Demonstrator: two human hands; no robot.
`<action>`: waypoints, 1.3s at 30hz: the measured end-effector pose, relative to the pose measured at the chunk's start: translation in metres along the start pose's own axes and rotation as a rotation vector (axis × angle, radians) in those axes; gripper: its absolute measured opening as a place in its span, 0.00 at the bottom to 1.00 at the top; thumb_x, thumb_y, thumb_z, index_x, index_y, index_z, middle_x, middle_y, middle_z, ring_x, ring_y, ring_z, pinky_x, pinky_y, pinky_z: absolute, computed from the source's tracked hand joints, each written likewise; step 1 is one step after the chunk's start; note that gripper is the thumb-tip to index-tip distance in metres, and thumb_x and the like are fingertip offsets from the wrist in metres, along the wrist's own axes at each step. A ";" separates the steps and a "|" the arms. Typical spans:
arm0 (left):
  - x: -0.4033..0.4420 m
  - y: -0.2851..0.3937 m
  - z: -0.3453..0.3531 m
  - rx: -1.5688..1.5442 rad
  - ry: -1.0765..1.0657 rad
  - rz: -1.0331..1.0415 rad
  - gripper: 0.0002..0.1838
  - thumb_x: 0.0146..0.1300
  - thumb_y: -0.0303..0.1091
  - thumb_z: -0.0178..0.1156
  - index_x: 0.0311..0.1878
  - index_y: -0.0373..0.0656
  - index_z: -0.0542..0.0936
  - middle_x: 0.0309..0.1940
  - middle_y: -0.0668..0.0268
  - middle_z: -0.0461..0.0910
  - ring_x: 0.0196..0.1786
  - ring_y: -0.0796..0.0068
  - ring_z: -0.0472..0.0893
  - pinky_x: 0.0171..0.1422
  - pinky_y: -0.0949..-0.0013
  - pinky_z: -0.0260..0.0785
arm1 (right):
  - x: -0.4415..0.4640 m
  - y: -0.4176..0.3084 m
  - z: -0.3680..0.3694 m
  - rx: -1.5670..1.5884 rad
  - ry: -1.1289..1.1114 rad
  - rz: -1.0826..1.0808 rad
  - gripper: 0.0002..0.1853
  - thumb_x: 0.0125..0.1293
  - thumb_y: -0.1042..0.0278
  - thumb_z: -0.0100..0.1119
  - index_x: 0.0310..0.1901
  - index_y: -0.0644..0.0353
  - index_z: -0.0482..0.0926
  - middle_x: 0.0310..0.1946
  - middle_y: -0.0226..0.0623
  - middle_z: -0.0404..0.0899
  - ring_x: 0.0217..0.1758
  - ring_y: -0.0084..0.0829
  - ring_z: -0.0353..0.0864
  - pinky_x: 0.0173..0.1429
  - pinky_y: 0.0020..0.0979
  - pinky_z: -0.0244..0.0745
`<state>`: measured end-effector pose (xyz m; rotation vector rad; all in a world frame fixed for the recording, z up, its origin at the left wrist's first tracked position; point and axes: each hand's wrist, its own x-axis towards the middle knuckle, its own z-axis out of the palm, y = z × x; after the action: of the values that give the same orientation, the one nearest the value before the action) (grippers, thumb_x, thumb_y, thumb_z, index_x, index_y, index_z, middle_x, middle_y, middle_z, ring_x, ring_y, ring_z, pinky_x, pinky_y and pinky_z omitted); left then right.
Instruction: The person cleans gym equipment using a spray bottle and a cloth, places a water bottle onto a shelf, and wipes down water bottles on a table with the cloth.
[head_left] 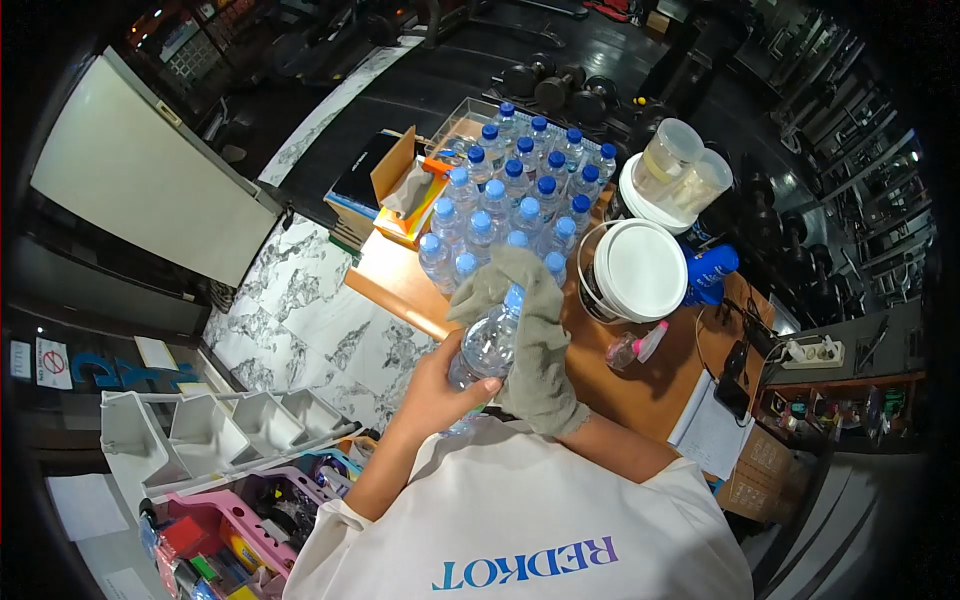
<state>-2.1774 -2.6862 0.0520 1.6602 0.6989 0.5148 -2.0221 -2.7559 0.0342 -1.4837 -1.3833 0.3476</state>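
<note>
My left hand (447, 388) is wrapped round a clear plastic water bottle (489, 343) with a light blue cap, tilted in front of my chest. A grey-green cloth (540, 350) drapes over my right hand and lies against the bottle's cap and side. The cloth hides my right fingers; only the right forearm (620, 445) shows below it. Just beyond the cloth, several water bottles (515, 185) stand in close rows on the wooden table (400, 283), some with light blue caps and some with dark blue ones.
Right of the bottles stand a white-lidded tub (640, 268), clear containers (672, 160), a blue shaker bottle (712, 272) and a pink-topped spray bottle (637, 345). A tissue box (415, 205) sits at the left. Papers (708, 430) lie at the right; a pink basket (225, 510) is lower left.
</note>
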 end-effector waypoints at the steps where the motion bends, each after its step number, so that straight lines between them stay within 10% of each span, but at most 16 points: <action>1: -0.001 0.000 -0.003 0.024 0.007 -0.005 0.34 0.54 0.44 0.71 0.61 0.36 0.74 0.44 0.57 0.84 0.46 0.68 0.83 0.54 0.64 0.73 | 0.000 0.001 -0.001 0.001 0.002 -0.004 0.42 0.60 0.67 0.61 0.73 0.67 0.52 0.71 0.57 0.59 0.70 0.49 0.67 0.70 0.39 0.66; 11: -0.010 -0.041 -0.013 -0.201 0.054 0.068 0.39 0.56 0.54 0.70 0.62 0.34 0.73 0.47 0.57 0.83 0.48 0.64 0.83 0.57 0.63 0.73 | 0.028 -0.047 -0.018 -0.075 -0.108 -0.042 0.31 0.54 0.71 0.65 0.62 0.64 0.67 0.54 0.47 0.71 0.59 0.46 0.74 0.60 0.40 0.72; 17: -0.001 -0.040 -0.033 -0.669 -0.309 -0.101 0.48 0.55 0.67 0.67 0.64 0.33 0.69 0.51 0.54 0.81 0.50 0.65 0.83 0.59 0.61 0.74 | 0.038 -0.042 -0.017 -0.209 -0.292 0.004 0.41 0.52 0.63 0.74 0.64 0.65 0.62 0.57 0.50 0.73 0.55 0.44 0.80 0.58 0.44 0.74; 23: 0.002 -0.026 -0.030 -0.864 -0.565 -0.136 0.50 0.50 0.70 0.69 0.62 0.34 0.70 0.50 0.54 0.81 0.52 0.64 0.83 0.56 0.57 0.77 | 0.059 -0.057 -0.030 0.211 -0.217 0.208 0.32 0.71 0.53 0.55 0.67 0.67 0.60 0.48 0.43 0.82 0.53 0.35 0.83 0.56 0.31 0.77; 26: 0.005 -0.013 -0.028 -0.418 -0.023 -0.019 0.43 0.57 0.63 0.68 0.61 0.33 0.73 0.51 0.62 0.81 0.52 0.70 0.81 0.57 0.66 0.73 | 0.042 -0.049 -0.006 -0.237 -0.122 0.014 0.30 0.68 0.62 0.51 0.67 0.70 0.60 0.50 0.50 0.81 0.50 0.43 0.84 0.53 0.37 0.78; 28: 0.010 0.002 -0.025 -0.267 0.064 0.006 0.40 0.58 0.58 0.69 0.62 0.34 0.72 0.52 0.58 0.81 0.53 0.69 0.80 0.59 0.65 0.72 | 0.038 -0.066 0.001 -0.414 -0.155 0.061 0.37 0.61 0.77 0.49 0.71 0.80 0.51 0.62 0.65 0.68 0.53 0.51 0.81 0.53 0.40 0.78; 33: 0.008 0.031 -0.019 0.132 0.234 0.102 0.30 0.66 0.41 0.61 0.66 0.34 0.68 0.56 0.47 0.77 0.60 0.61 0.78 0.64 0.63 0.68 | 0.043 -0.059 0.002 -0.430 -0.018 0.011 0.33 0.64 0.79 0.47 0.70 0.79 0.52 0.62 0.62 0.70 0.59 0.55 0.77 0.59 0.40 0.75; 36: 0.003 0.016 -0.021 0.018 0.124 0.207 0.31 0.68 0.37 0.59 0.70 0.33 0.64 0.63 0.50 0.69 0.65 0.62 0.72 0.67 0.61 0.66 | 0.066 -0.053 0.002 0.422 0.178 0.308 0.24 0.75 0.65 0.47 0.67 0.64 0.58 0.59 0.46 0.72 0.61 0.40 0.75 0.66 0.35 0.68; 39: 0.004 0.004 -0.015 -0.181 0.156 0.247 0.38 0.63 0.41 0.67 0.71 0.35 0.62 0.61 0.56 0.68 0.64 0.64 0.71 0.68 0.61 0.63 | 0.068 -0.042 -0.005 0.582 0.044 0.267 0.22 0.77 0.64 0.43 0.67 0.62 0.59 0.58 0.45 0.71 0.62 0.36 0.73 0.67 0.34 0.67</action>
<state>-2.1840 -2.6727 0.0591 1.5541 0.5439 0.8663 -2.0219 -2.7078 0.0986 -1.1710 -0.9344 0.8064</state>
